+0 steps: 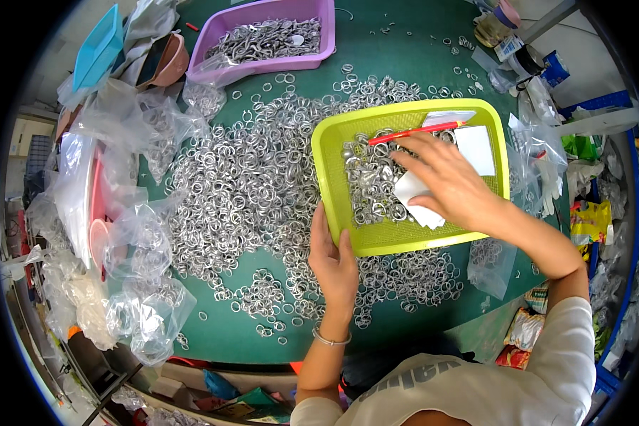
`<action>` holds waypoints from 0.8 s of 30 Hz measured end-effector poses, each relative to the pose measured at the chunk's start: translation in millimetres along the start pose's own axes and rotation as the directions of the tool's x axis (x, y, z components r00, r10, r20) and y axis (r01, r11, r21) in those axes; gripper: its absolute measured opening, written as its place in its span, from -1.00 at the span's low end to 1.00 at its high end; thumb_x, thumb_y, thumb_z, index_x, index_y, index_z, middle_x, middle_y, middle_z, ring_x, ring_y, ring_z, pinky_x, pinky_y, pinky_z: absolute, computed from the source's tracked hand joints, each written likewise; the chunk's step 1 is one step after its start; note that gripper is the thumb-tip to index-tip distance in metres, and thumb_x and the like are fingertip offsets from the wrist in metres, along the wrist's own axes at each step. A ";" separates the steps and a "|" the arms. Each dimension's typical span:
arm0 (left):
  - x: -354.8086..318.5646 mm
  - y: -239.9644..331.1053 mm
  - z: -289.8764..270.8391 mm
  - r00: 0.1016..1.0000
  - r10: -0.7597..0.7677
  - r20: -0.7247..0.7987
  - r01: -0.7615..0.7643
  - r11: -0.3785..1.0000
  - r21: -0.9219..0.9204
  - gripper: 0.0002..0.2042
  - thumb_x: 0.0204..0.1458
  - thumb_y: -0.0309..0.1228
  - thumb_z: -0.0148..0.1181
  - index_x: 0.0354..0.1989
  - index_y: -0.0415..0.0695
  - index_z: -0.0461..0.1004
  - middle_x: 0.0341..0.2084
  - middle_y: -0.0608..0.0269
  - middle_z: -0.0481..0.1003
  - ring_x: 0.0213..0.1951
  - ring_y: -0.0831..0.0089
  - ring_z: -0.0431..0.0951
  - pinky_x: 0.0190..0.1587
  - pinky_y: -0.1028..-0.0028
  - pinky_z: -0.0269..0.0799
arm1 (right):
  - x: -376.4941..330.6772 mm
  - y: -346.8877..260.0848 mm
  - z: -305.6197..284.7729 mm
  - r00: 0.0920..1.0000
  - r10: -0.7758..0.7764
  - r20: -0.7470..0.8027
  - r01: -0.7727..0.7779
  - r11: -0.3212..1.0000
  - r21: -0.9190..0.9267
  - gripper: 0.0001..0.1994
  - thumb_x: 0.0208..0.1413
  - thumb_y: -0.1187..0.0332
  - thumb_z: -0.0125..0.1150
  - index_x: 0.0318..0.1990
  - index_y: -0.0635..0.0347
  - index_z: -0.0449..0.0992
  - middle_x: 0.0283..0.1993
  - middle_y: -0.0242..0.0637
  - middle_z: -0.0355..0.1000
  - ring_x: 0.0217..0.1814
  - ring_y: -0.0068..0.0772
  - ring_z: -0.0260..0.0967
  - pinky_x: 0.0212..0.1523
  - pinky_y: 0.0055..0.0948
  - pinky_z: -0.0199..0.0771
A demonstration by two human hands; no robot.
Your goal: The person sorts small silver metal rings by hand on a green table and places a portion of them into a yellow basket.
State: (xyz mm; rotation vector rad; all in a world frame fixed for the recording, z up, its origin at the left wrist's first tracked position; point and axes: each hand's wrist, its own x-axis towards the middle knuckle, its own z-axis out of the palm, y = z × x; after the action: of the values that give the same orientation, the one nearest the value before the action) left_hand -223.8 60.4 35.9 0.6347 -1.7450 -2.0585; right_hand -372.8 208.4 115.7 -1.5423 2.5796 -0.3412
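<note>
A yellow-green plastic basket (412, 246) sits tilted over the heap of rings. My left hand (332, 259) grips its near left corner, thumb on one side and fingers on the other. Inside, a pile of silver-coloured metal rings (369, 188) lies to the left. My right hand (451, 181) reaches into the basket with fingers stretched out over the rings. Its thumb rests against white paper slips (413, 192). A red pen (415, 133) lies by its fingertips, and another white slip (476, 149) lies to its right.
A wide heap of metal rings (227, 177) spreads over the green table (220, 341). At the back stands a purple tub (263, 67) of metal pieces. Clear plastic bags (149, 312) crowd the left edge; another bag of rings (491, 266) lies right. Jars (497, 25) stand back right.
</note>
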 end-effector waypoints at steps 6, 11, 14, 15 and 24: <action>0.4 -0.4 3.6 0.998 0.003 -0.055 -0.004 1.000 -0.011 -0.52 0.04 -0.77 -0.16 0.21 -0.43 0.03 0.17 -0.09 0.17 0.19 0.27 0.22 0.19 0.40 0.16 | 14.8 11.4 13.0 0.997 0.007 0.078 -0.005 1.000 -0.026 -0.34 -0.11 0.31 0.27 0.18 0.28 0.15 0.10 -0.06 0.17 0.19 -0.05 0.07 0.15 -0.19 0.09; -0.8 0.9 8.2 0.994 -0.008 -0.107 0.005 1.000 -0.028 -0.52 0.04 -0.76 -0.15 0.20 -0.44 0.04 0.15 -0.11 0.20 0.17 0.27 0.26 0.17 0.42 0.18 | 2.3 18.8 9.3 0.993 -0.013 0.116 0.014 1.000 -0.005 -0.44 -0.11 0.37 0.25 0.09 0.35 0.24 0.02 -0.08 0.20 0.06 -0.08 0.15 0.06 -0.23 0.19; -0.7 -1.2 9.4 0.992 -0.004 -0.128 -0.001 0.999 -0.040 -0.53 0.03 -0.76 -0.13 0.18 -0.47 0.05 0.13 -0.14 0.22 0.15 0.28 0.28 0.16 0.43 0.19 | 1.6 15.4 3.4 0.994 -0.003 0.109 -0.001 0.999 0.039 -0.54 -0.09 0.42 0.21 0.02 0.36 0.31 -0.06 -0.10 0.25 0.00 -0.09 0.20 0.03 -0.23 0.23; -0.7 -1.0 9.4 0.992 0.000 -0.128 -0.005 0.999 -0.038 -0.53 0.04 -0.75 -0.13 0.18 -0.47 0.05 0.13 -0.14 0.22 0.15 0.28 0.28 0.16 0.43 0.19 | 2.2 15.5 2.8 0.995 -0.007 0.103 0.000 0.998 0.062 -0.56 -0.08 0.43 0.20 0.01 0.36 0.32 -0.08 -0.10 0.26 -0.01 -0.08 0.22 0.02 -0.22 0.24; -1.4 -2.0 8.8 0.991 -0.014 -0.134 0.010 1.000 -0.028 -0.53 0.05 -0.75 -0.15 0.19 -0.43 0.05 0.13 -0.11 0.22 0.15 0.28 0.28 0.16 0.43 0.20 | 34.1 28.4 14.6 0.994 0.109 -0.028 -0.107 0.993 0.059 -0.73 -0.05 0.48 0.12 -0.15 0.37 0.41 -0.31 -0.09 0.40 -0.32 -0.06 0.41 -0.37 -0.21 0.43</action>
State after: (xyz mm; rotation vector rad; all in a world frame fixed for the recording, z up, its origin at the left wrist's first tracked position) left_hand -227.4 68.8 35.3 0.7589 -1.6384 -1.9953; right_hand -410.2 189.4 94.9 -1.3833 2.6391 -0.4269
